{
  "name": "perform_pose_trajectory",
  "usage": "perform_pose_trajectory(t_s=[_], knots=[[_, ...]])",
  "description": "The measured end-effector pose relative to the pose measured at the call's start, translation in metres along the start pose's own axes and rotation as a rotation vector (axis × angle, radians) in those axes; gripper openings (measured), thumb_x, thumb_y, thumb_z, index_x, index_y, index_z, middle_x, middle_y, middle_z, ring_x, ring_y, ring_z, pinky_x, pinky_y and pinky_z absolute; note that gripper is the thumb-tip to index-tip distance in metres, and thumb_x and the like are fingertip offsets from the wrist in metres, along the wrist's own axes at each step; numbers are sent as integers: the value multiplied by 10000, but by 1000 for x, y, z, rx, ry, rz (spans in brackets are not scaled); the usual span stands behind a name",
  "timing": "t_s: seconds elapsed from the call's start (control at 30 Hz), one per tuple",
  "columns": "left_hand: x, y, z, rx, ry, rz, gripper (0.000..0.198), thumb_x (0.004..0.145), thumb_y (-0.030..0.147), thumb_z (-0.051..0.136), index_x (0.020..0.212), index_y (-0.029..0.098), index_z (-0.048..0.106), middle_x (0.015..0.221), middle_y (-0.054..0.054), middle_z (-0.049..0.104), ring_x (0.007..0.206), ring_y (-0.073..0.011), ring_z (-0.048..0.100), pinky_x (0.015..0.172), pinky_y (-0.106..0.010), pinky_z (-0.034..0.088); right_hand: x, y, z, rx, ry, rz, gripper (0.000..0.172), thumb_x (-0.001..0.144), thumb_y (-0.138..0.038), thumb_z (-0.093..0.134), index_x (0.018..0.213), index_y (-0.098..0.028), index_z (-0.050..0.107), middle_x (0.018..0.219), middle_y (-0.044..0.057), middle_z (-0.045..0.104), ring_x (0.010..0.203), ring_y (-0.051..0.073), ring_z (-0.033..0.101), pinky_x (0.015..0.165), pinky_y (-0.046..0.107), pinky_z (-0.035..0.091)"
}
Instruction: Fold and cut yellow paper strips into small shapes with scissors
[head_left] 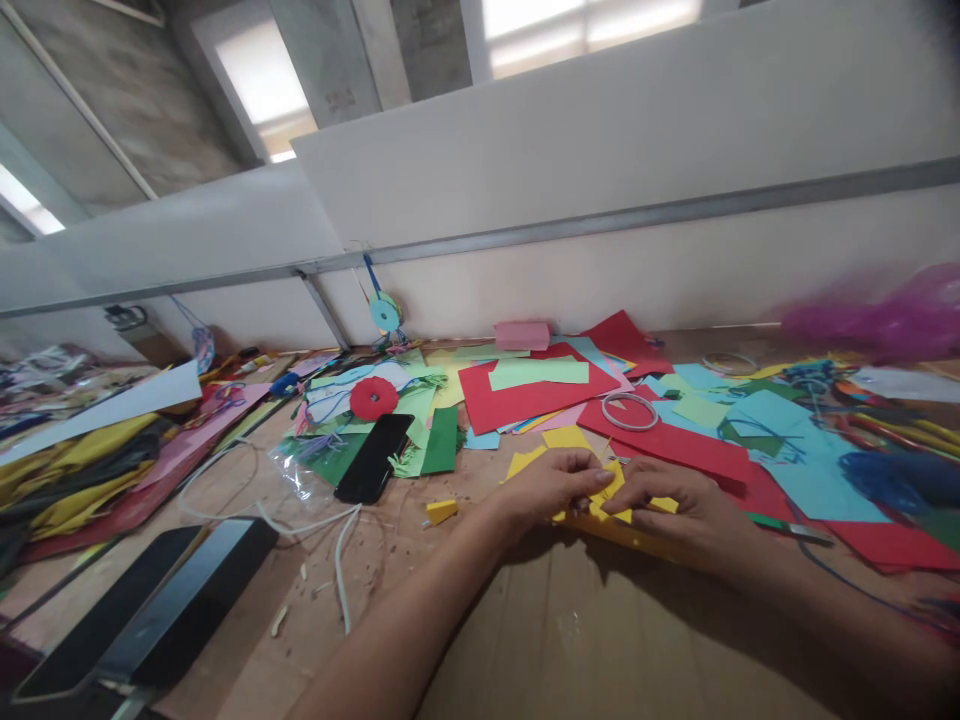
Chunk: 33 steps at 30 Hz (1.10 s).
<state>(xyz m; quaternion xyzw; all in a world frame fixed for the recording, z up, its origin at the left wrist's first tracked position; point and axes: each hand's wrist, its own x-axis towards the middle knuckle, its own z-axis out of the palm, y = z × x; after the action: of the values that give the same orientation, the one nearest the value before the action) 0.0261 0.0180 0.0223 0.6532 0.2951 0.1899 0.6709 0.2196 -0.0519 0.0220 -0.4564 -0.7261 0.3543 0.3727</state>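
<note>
My left hand (559, 482) and my right hand (675, 500) are close together at the table's near edge, right of centre. Between their fingertips is a small piece of yellow paper (616, 486), with thumb and fingers of each hand pinched at it. A thin pale strand sticks up by the left fingertips; what it is I cannot tell. More yellow paper (566, 437) lies just behind and under the hands, partly hidden by them. Below them runs a yellowish edge (637, 538). A small yellow scrap (441, 511) rests left of my left wrist.
Red card (675, 437), light blue paper (817, 460) and a white ring (630, 411) lie behind the hands. A cutter with a green handle (772, 521) is beside my right wrist. Leftward are a phone (375, 458), white cable (340, 560) and black box-shaped device (195, 600). A partition (600, 280) stands behind.
</note>
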Motion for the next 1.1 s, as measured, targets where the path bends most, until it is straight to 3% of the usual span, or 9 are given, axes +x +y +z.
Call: perform_pose_trajectory(t_s=[0.07,0.27,0.53,0.7,0.9,1.1], knots=[[0,-1,1,11,4,6,404,777,558,645,722,180,511,631,42,462,532,-73,410,505,-220,291,0,0,0,0,1,1,144,830,-305,645,804,-247,774,917,51,714,866,225,648,803,331,478],[-3,1,4,-10,-1,4,390,784,549,644,738,181,520,639,43,466,545,-74,406,521,-222,286,-2,1,1,-24,24,-4,233,764,-173,586,869,-259,775,959,39,712,923,232,639,841,335,474],[-4,3,6,-8,11,15,392,797,556,625,736,184,517,637,40,467,547,-80,402,518,-231,280,-1,0,3,11,23,25,248,752,-172,566,855,-262,772,934,38,733,896,232,644,830,346,477],[-4,4,8,7,28,1,409,778,572,637,736,185,514,650,39,464,559,-82,405,527,-229,288,-1,-2,3,16,45,55,151,805,-317,634,806,-251,770,883,44,728,845,239,647,813,353,478],[-4,7,7,20,70,53,380,811,547,602,739,184,512,667,37,452,584,-88,401,555,-232,297,-1,-7,-4,59,71,88,160,807,-375,660,852,-260,761,938,55,714,919,263,643,843,368,471],[-5,8,7,19,65,38,366,802,533,608,744,187,505,664,43,444,593,-92,401,563,-229,301,1,-6,-8,46,98,124,251,780,-488,704,735,-243,735,823,46,698,826,245,640,822,376,484]])
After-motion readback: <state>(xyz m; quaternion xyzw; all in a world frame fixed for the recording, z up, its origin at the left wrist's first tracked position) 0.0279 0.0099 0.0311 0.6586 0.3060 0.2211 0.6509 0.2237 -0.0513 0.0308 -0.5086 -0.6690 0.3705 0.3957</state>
